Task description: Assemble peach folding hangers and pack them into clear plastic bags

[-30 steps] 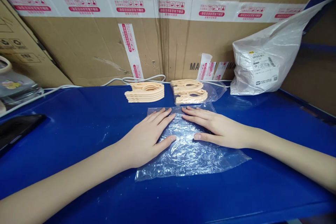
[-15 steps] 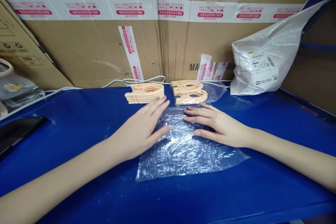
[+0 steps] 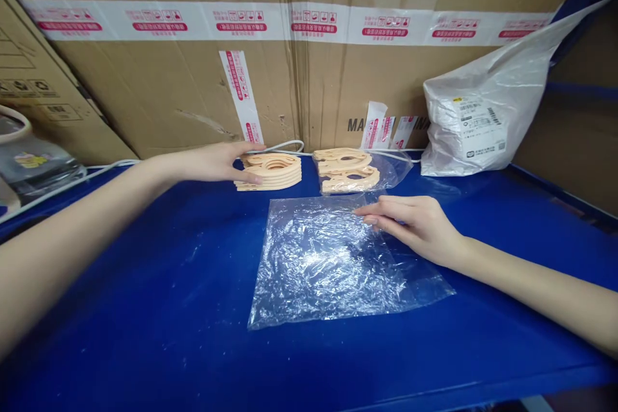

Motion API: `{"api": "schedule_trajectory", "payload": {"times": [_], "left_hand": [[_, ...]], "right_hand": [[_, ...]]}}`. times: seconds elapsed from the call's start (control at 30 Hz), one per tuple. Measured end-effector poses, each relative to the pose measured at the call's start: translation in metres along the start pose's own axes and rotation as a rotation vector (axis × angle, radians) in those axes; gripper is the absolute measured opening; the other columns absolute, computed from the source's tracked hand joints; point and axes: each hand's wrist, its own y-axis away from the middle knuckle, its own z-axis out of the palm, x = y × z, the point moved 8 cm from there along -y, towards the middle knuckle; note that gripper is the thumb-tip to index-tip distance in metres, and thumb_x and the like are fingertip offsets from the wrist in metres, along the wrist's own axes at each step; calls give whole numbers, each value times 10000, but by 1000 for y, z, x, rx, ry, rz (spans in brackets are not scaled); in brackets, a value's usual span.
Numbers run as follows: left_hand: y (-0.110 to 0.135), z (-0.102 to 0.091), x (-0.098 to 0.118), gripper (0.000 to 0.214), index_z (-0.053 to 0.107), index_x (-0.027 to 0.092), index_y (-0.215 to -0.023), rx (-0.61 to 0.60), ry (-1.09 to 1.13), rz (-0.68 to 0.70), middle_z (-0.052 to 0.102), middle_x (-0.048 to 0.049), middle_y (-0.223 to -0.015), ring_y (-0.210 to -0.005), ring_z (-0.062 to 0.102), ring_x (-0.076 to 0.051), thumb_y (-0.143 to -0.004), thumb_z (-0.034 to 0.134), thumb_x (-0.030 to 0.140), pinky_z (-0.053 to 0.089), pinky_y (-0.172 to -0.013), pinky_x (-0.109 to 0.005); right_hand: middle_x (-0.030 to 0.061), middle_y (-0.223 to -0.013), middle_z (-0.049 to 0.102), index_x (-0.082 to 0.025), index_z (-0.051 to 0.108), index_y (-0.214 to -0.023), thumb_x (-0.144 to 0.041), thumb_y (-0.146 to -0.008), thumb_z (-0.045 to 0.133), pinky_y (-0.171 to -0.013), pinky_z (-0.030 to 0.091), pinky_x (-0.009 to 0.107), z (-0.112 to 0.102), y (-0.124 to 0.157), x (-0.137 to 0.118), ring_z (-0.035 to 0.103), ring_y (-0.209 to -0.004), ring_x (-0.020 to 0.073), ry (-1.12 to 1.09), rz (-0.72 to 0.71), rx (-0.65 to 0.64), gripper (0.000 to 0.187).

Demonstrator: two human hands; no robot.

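My left hand (image 3: 219, 162) is at the left end of a stack of beige plastic folding hangers (image 3: 280, 174). Its thumb and fingers are spread apart, thumb in front of the stack and fingers over its top; a firm grip is not visible. My right hand (image 3: 418, 225) is over the upper right part of a flat, crinkled clear plastic bag (image 3: 318, 264), with thumb and index fingertips pinched together on the film. Behind the bag lie more beige hangers (image 3: 350, 170), packed in a clear bag.
A large cardboard box (image 3: 193, 84) stands along the back. The white poly mailer (image 3: 483, 122) sits at back right. At far left is a clear jug (image 3: 38, 154). A white cable (image 3: 290, 143) runs along the rear of the blue tabletop (image 3: 159, 328).
My left hand has left the flat bag and moved left and back to the hanger stack. The right hand's spread fingers have drawn together into a pinch on the bag.
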Motion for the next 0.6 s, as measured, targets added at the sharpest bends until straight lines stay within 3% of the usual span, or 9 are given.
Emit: {"api": "schedule_trajectory", "payload": {"times": [0.13,0.27,0.4,0.5,0.6], "left_hand": [[-9,1,-3,757,569,297,-1367,-54,40,21,608,-83,-1382,-1223,614,-297,-707,681,648,470,-1057,-452],[-12,0,-2,832,549,276,-1389,-21,75,13,587,-97,-1402,-1246,596,-314,-666,699,659,447,-1078,-481],[-10,-5,0,898,511,217,-1417,47,95,-30,569,-130,-1416,-1275,564,-349,-659,710,655,418,-1103,-514],[-1,-12,17,921,478,219,-1438,146,122,-42,572,-125,-1412,-1288,546,-360,-660,722,647,393,-1125,-520],[17,-15,56,883,509,179,-1407,297,209,10,576,-118,-1408,-1299,530,-357,-674,745,611,406,-1129,-481]], "right_hand": [[-70,-516,614,-210,731,-1049,-407,-1009,511,-489,470,195,-3,2,2,540,-407,70,-56,31,21,298],[-70,-473,570,-189,734,-913,-427,-992,540,-471,439,178,-2,2,-4,522,-385,59,-70,-42,22,317],[-80,-408,438,-171,687,-743,-400,-1011,512,-410,340,190,-2,1,-8,420,-352,50,-3,-96,34,393],[-67,-423,436,-164,637,-643,-375,-1025,482,-398,302,205,-3,-1,-8,385,-355,46,11,-73,56,464],[-53,-438,481,-161,639,-615,-372,-1023,465,-396,284,211,-1,-2,-2,367,-353,44,-32,24,31,491]]}}
